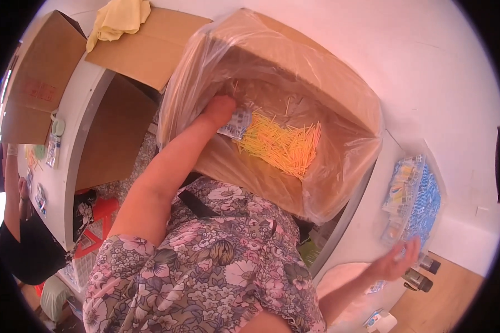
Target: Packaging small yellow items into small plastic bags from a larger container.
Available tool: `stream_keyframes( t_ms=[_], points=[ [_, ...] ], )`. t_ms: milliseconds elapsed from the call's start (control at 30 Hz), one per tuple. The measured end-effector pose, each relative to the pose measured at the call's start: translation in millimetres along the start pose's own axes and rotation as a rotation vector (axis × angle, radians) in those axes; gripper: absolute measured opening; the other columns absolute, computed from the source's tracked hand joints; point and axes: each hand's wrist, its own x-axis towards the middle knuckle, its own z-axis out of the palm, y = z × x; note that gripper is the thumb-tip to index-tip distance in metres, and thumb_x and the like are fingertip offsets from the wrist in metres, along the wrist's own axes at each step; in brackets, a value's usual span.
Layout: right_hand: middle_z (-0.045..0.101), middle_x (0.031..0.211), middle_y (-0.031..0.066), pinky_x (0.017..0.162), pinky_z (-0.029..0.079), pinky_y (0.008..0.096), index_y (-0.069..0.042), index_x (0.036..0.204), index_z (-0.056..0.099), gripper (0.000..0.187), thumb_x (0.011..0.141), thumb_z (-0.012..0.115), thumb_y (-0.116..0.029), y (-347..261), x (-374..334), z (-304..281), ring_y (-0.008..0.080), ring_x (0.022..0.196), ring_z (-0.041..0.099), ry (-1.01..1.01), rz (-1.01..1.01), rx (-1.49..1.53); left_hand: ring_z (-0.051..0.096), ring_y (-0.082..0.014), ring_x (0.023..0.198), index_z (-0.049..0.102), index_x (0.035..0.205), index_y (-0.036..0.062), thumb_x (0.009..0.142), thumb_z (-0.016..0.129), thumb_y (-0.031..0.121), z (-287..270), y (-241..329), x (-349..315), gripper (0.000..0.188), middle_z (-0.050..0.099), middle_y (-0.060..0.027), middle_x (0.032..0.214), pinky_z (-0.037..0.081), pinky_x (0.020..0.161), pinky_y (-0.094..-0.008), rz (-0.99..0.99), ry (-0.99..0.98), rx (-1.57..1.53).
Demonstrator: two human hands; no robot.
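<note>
My left hand (221,110) reaches into a large cardboard box lined with a clear plastic bag (339,150). Its fingers are curled closed near the box's left inner wall, and what they hold, if anything, is hidden. A clear packet with blue print (236,125) lies just beside that wrist. To its right, a heap of thin yellow and orange sticks (286,145) covers part of the box's bottom. At the lower right, my right hand (397,262) is over the white table, fingers apart and holding nothing visible. It is nearest to a clear bag of blue-printed packets (414,200).
A folded-out cardboard flap (144,41) carries a yellow cloth (119,21) at upper left. Two dark bottles (419,280) are beyond my right hand. Further left, a co-worker's arm (12,194) reaches over another white table (66,183). A red stool (103,216) stands below.
</note>
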Motion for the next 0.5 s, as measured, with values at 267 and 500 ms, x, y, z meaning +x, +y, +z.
stream_keyframes(
  t_ms=[267,500],
  points=[
    [0.061,0.095,0.0210,0.074,0.047,0.0390,0.004,0.088,0.061,0.017,0.077,0.057,-0.009,-167,22,174,0.0350,0.088,0.059,-1.144,-0.128,0.453,0.061,-0.0364,0.080,0.066,0.081,0.0094,0.070,0.054,0.001,-16,11,-4,0.018,0.064,-0.0175,0.081,0.048,0.069,-0.0442,-0.052,0.134,-0.400],
    [0.063,0.087,0.0157,0.076,0.050,0.0400,-0.001,0.091,0.066,0.023,0.078,0.049,-0.005,-166,-52,267,0.0304,0.088,0.061,-1.598,-0.402,-0.029,0.060,-0.0360,0.085,0.066,0.070,0.0033,0.066,0.056,0.001,-11,8,5,0.010,0.063,-0.0188,0.082,0.047,0.075,-0.0433,-0.154,0.030,-0.332]
  ],
)
